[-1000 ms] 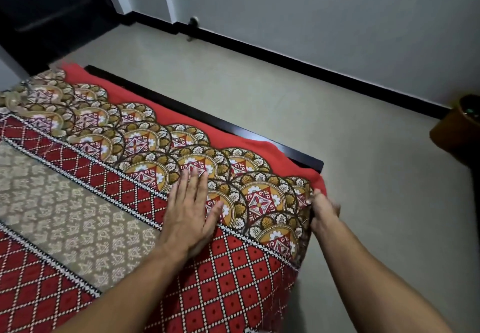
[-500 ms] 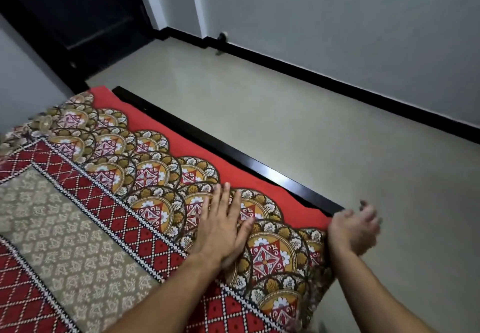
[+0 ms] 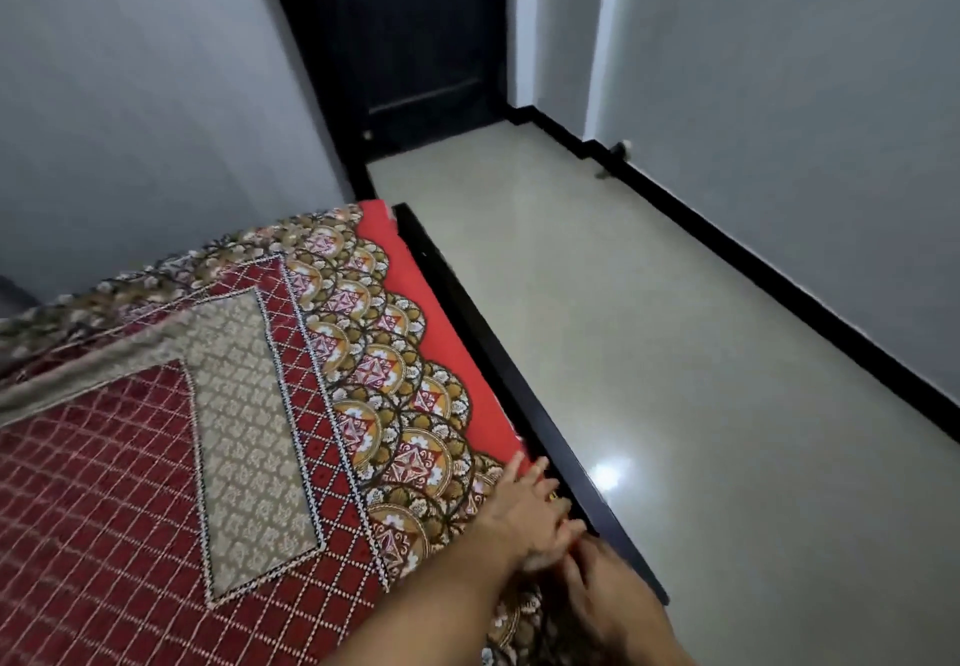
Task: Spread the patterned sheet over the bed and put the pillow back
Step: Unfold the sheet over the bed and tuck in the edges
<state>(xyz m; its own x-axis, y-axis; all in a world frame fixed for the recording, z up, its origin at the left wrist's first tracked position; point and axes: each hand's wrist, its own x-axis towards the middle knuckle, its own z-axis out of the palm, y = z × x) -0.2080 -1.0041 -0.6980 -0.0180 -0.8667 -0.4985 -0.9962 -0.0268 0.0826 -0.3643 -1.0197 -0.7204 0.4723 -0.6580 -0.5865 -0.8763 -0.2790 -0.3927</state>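
Lower right, the left hand (image 3: 524,507) lies flat, grip released, on the patterned sheet (image 3: 249,405) edge; the right hand (image 3: 615,595) beside it is blurred, so I cannot tell its grip.

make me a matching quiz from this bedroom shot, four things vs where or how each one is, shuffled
1. red and gold patterned sheet
2. black bed frame rail
3. dark door
4. glossy beige floor

a. at the room's far end
b. shows a bright light reflection
c. lies spread out flat
d. runs beside the sheet's red border

Pairs: 1-c, 2-d, 3-a, 4-b
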